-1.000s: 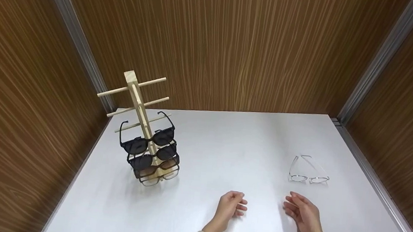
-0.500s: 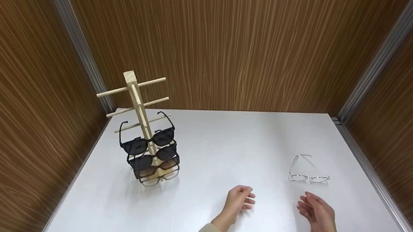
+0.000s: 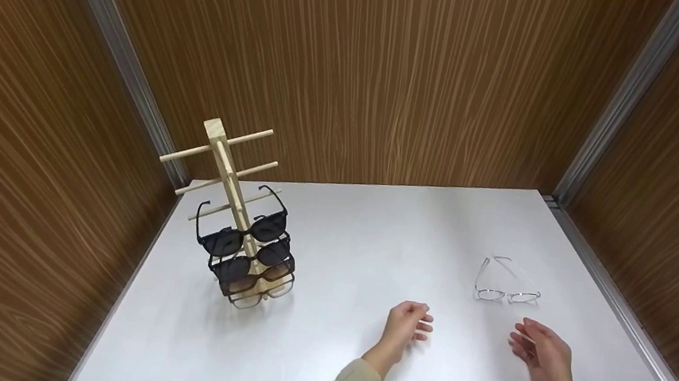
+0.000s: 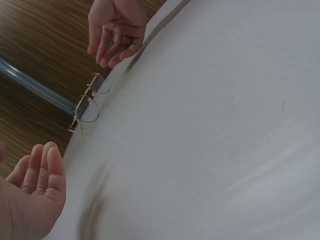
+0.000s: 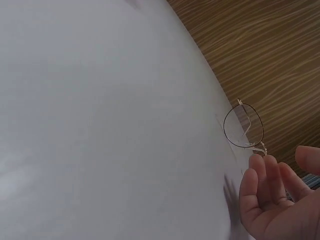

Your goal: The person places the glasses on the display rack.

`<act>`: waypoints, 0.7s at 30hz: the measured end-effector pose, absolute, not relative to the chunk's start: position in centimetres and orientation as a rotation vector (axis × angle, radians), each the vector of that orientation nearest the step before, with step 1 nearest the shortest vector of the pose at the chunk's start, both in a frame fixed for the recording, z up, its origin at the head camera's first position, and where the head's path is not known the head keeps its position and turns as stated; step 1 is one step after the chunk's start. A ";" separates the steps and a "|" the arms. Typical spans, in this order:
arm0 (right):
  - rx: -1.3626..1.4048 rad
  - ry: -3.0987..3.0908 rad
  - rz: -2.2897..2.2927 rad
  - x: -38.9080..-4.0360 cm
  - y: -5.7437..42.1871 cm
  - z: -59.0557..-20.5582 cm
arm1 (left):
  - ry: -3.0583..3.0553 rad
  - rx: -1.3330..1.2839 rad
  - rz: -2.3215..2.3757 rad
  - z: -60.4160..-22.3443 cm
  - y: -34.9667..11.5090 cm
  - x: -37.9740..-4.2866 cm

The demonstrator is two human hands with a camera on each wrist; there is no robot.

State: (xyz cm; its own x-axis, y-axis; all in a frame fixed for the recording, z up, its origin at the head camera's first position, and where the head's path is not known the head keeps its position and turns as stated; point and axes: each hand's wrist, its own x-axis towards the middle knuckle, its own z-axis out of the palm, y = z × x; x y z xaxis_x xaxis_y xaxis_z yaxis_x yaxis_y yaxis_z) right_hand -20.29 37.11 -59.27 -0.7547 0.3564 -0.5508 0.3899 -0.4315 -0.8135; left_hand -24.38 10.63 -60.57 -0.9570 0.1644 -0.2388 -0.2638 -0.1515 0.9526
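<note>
A pair of thin metal-framed eyeglasses [image 3: 508, 296] lies on the right part of the white table, lenses toward me and temples pointing back. Just in front of it hovers my right hand [image 3: 547, 355], fingers loosely bent and holding nothing. In the right wrist view one round lens of the eyeglasses [image 5: 243, 126] shows beyond the fingertips. My left hand [image 3: 404, 329] is over the table to the left of the eyeglasses, also holding nothing, its fingers relaxed. Both hands appear in the left wrist view, with the eyeglasses [image 4: 86, 111] beyond and between them.
At the left stands a wooden eyewear rack [image 3: 229, 170] with several pegs. Its lower pegs carry black sunglasses [image 3: 245, 236], brown-tinted sunglasses [image 3: 257, 278] and clear-lensed glasses [image 3: 280, 289]. Wood-grain panels [image 3: 384, 85] enclose the white table [image 3: 360, 240] at the back and sides.
Both hands have moved to the right, the left also slightly forward. The right hand has come in front of the eyeglasses' right side. Eyeglasses and rack stay in place.
</note>
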 end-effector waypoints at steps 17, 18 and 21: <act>1.080 1.768 -2.350 -21.5 39.4 -59.1 | 1.856 -0.175 2.179 -60.0 13.3 -26.1; 1.084 1.766 -2.348 -21.5 39.5 -59.1 | 1.857 -0.181 2.177 -60.0 13.5 -26.1; 1.073 1.785 -2.345 -21.7 39.9 -59.0 | 1.857 -0.180 2.178 -59.7 14.0 -26.4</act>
